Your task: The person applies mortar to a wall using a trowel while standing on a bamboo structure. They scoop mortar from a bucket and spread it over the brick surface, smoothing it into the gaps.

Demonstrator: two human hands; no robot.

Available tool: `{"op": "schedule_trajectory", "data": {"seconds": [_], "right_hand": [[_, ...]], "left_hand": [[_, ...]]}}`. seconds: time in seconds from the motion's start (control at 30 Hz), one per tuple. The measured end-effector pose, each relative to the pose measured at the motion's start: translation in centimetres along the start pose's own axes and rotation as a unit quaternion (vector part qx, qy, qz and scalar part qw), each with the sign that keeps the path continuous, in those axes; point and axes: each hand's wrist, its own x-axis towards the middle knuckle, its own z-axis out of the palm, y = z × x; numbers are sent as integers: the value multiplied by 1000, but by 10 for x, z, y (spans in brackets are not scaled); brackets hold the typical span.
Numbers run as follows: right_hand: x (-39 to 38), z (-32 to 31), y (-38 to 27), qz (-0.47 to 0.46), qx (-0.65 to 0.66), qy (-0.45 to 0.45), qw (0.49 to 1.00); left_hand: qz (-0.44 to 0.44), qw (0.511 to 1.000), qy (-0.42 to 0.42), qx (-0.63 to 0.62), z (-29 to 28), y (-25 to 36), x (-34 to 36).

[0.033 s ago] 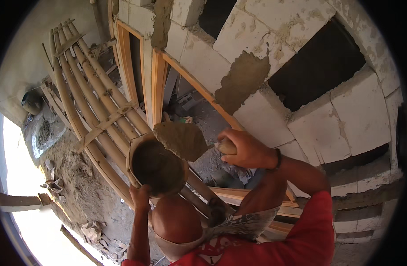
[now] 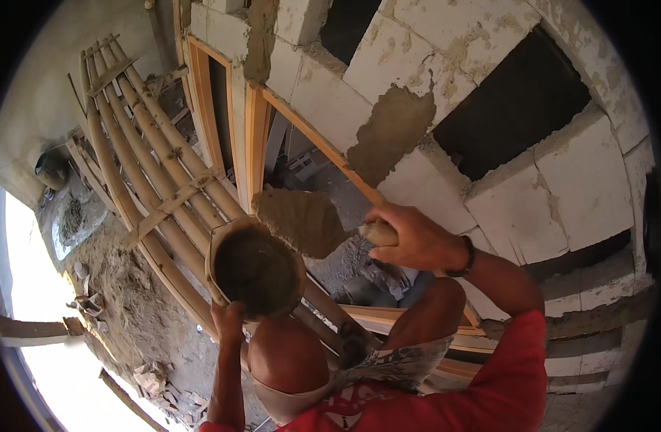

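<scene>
My right hand [image 2: 417,241] is closed round the handle of a trowel [image 2: 301,223], whose broad blade is coated with grey mortar and points left. The blade hangs just beyond the rim of a bucket [image 2: 214,277] of dark wet mortar [image 2: 255,270]. My left hand [image 2: 228,322] grips the bucket's near rim, above my bent knee. In front of me rises a wall of pale blocks [image 2: 517,205], with a patch of wet mortar [image 2: 391,133] spread beside the wooden frame [image 2: 323,140].
A scaffold of bamboo poles [image 2: 147,162] runs from under the bucket to the far left. Dark rectangular openings [image 2: 514,101] break the block wall. Below on the left lies a heap of sand [image 2: 118,277], with a dark round container [image 2: 52,169] farther off.
The trowel has moved slightly right, away from the bucket, with my right hand. My left hand and the bucket stay in place.
</scene>
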Motion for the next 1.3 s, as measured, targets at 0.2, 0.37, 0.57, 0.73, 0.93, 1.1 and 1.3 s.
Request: {"op": "schedule_trajectory", "data": {"seconds": [0.2,0.37,0.57,0.73,0.93,1.1,1.3], "right_hand": [[-52,-115,-69,2,25,31,999],[-56,-144,-39,165,200,71,963],[-78,-236,-33,170,-76,403,896],[-56,-168,-25,131,-15,190,973],[-3,42,55,-59,-193,-29,979],[47,143,80,-73,-370,-40,925],[57,220,98,-38,-208,-178,961]], "left_hand": [[-14,1000,4,13,8,15,-8],[-45,999,-10,11,-4,6,-2],[-34,999,-4,-11,8,14,-9],[-35,999,-2,30,8,14,-11],[23,994,-7,107,25,14,-20],[10,986,9,169,26,-1,-20],[11,986,9,167,21,-8,-21]]}}
